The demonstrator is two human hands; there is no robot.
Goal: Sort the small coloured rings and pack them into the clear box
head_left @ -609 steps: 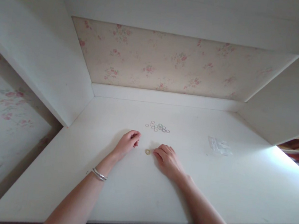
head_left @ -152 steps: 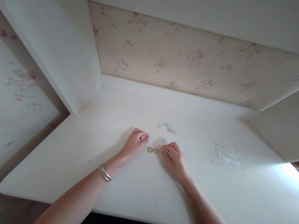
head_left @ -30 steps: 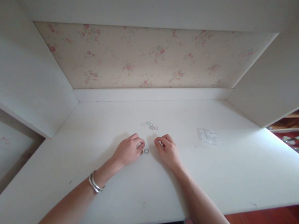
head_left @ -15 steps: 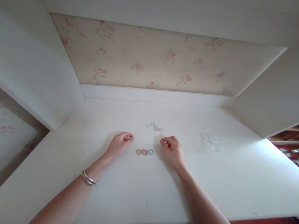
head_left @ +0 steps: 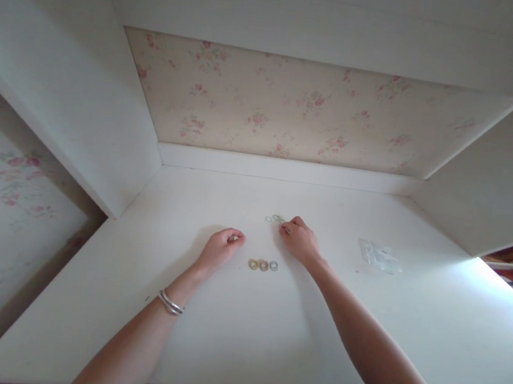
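Observation:
My left hand (head_left: 222, 250) rests on the white tabletop with its fingers curled in and the thumb against the index finger; nothing shows in it. My right hand (head_left: 300, 240) reaches over a loose group of thin, pale rings (head_left: 275, 218), its fingers pinched together at their right side. Those fingers hide part of the group, and what they hold is too small to make out. Between the hands, nearer to me, three small piles of rings lie in a row: a yellowish one (head_left: 253, 264), a pinkish-brown one (head_left: 264, 265) and a grey one (head_left: 274, 266).
To the right of my right hand lies a crumpled clear plastic bag (head_left: 379, 257). White panels enclose the white table (head_left: 219, 332) at the left, right and top. Behind it is a flowered wall (head_left: 290, 111).
My right hand has moved forward onto the thin rings at the back. My left hand keeps its curled pose. The whole view has shifted slightly.

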